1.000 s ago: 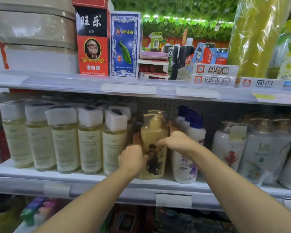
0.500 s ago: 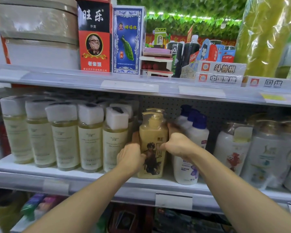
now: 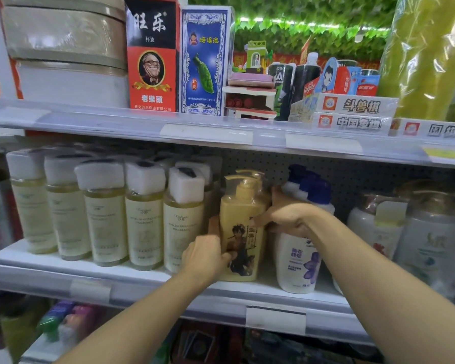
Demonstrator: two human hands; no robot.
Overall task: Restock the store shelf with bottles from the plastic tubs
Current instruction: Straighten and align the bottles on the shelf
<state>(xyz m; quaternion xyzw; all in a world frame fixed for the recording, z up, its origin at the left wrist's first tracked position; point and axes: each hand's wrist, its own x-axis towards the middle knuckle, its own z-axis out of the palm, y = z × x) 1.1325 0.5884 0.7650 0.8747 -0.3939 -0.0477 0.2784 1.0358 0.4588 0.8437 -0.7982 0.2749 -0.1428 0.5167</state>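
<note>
standing upright on the white middle shelf [image 3: 132, 274], the yellow plastic pump bottle with a cartoon figure on its label [image 3: 241, 232] sits between a row of pale clear bottles with white wrapped caps [image 3: 142, 219] to its left and a white bottle with a blue cap and purple flower print [image 3: 300, 258] to its right. the left hand [image 3: 205, 254] holds the yellow bottle low on its left side, thumb across the front label and fingers reaching round behind. the right hand [image 3: 284, 218] grips it higher on the right side, thumb on the front near the label's top, the other fingers tucked back between this bottle and the white one; how far they wrap is hard to tell from here. a second yellow pump top shows just behind the first. further right stand white and clear wrapped bottles [image 3: 410, 232], blurred at the edge. on the shelf above are a red and black card box with a portrait [image 3: 151, 56], a blue box with a green gourd picture [image 3: 204, 61], white flat boxes with chinese lettering [image 3: 352, 111] and a yellow-green plastic-wrapped bundle [image 3: 426, 56]. clear price strips run along both shelf fronts.
</note>
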